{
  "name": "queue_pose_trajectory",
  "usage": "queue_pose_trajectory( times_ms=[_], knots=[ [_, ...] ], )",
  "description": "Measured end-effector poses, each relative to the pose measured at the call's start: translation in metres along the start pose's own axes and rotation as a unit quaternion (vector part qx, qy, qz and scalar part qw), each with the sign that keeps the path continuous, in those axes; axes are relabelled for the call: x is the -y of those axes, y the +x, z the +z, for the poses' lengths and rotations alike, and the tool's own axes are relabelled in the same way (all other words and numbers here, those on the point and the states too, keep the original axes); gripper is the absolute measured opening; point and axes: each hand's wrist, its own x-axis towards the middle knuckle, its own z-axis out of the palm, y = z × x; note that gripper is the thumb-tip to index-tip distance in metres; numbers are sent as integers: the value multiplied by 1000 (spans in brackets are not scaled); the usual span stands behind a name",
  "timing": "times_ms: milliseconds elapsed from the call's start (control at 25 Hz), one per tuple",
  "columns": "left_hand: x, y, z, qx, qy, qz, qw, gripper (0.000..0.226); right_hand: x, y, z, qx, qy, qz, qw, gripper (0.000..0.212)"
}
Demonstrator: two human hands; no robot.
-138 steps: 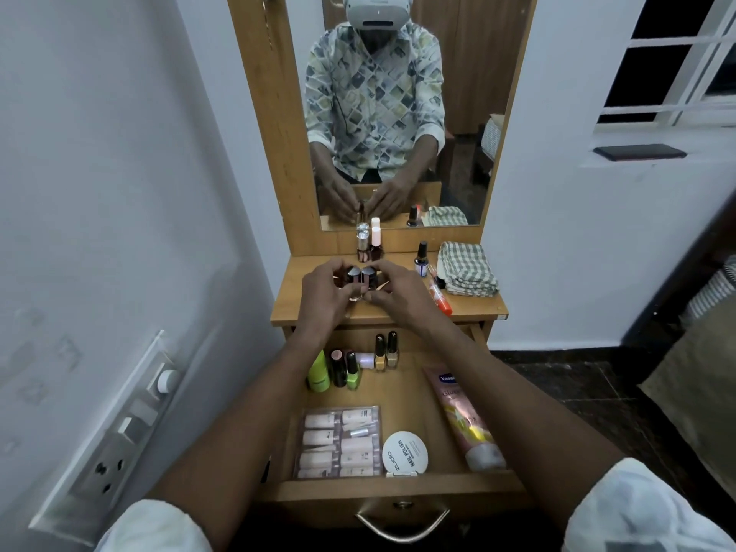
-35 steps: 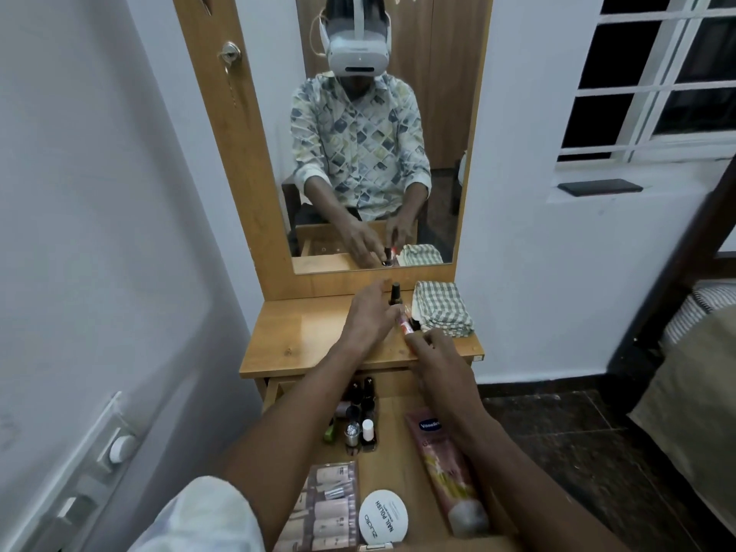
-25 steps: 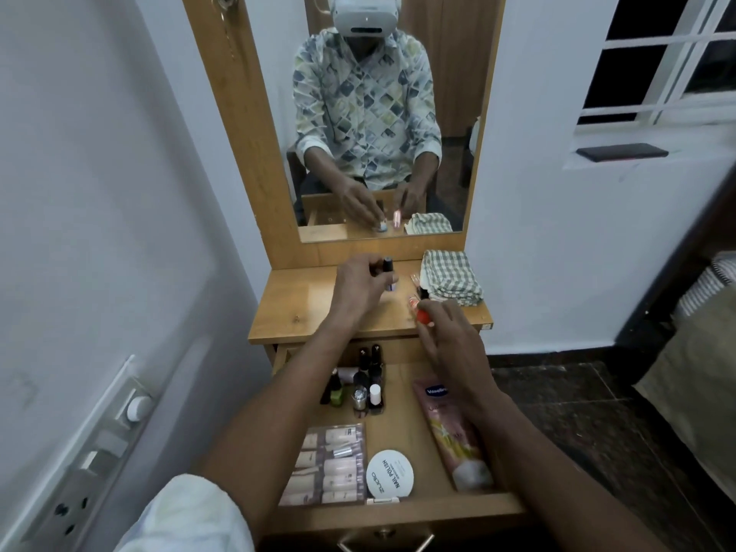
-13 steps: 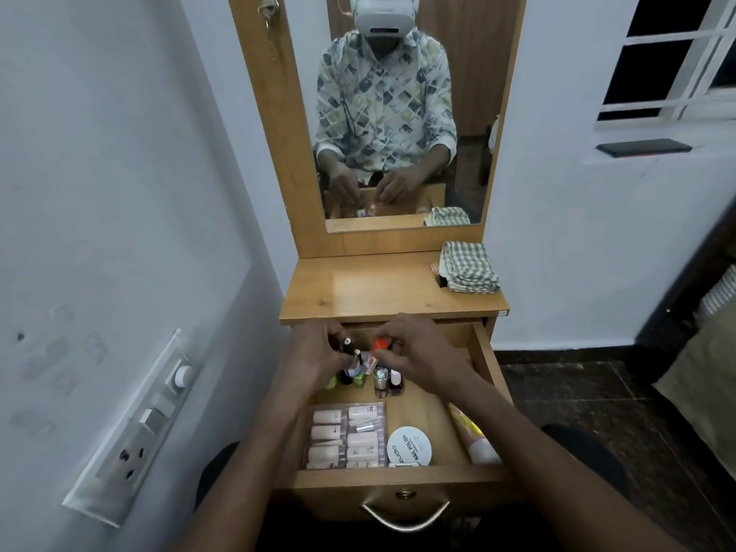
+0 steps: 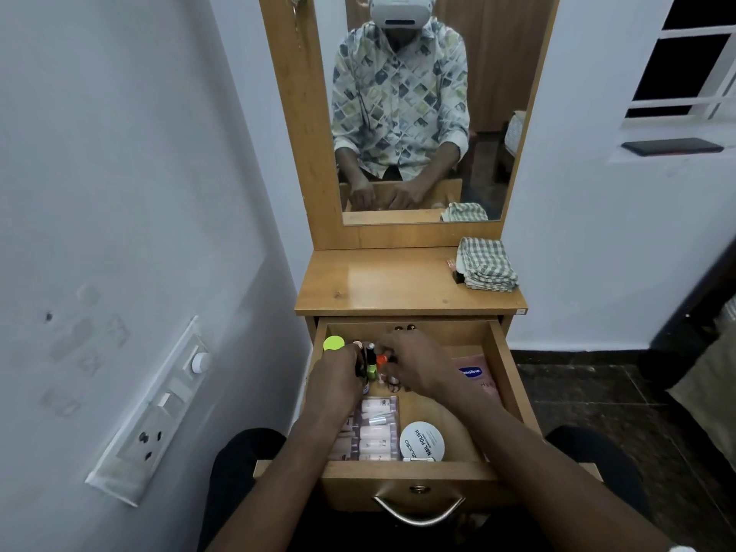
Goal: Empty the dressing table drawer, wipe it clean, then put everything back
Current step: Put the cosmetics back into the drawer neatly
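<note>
The wooden drawer (image 5: 502, 364) is pulled out below the dressing table top (image 5: 382, 282). Both my hands are inside it at the back left. My left hand (image 5: 338, 378) is closed around a dark small bottle (image 5: 361, 366). My right hand (image 5: 410, 362) pinches an orange-capped tube (image 5: 381, 359) among a cluster of nail polish bottles (image 5: 372, 362). A bottle with a lime-green cap (image 5: 333, 343) stands in the back left corner. Nearer the front lie a clear pack of small tubes (image 5: 376, 428), a round white nail polish remover tub (image 5: 421, 441) and a pink lotion tube (image 5: 476, 374).
A folded green checked cloth (image 5: 486, 264) lies at the right back of the table top under the mirror (image 5: 418, 113). A white wall with a switch panel (image 5: 159, 408) is close on the left. The drawer's metal handle (image 5: 418, 511) faces me, between my knees.
My hands took the dark bottle and the orange-capped tube off the table top and came down into the drawer. Only the cloth and a small item beside it are left on the top.
</note>
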Motion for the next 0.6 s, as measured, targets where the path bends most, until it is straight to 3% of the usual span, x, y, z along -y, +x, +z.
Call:
queue_pose_trajectory(
  times_ms=[600],
  knots=[
    [4, -2, 2, 13, -20, -9, 1000, 15, 12, -9, 6, -1, -40, -76, 996, 16]
  ],
)
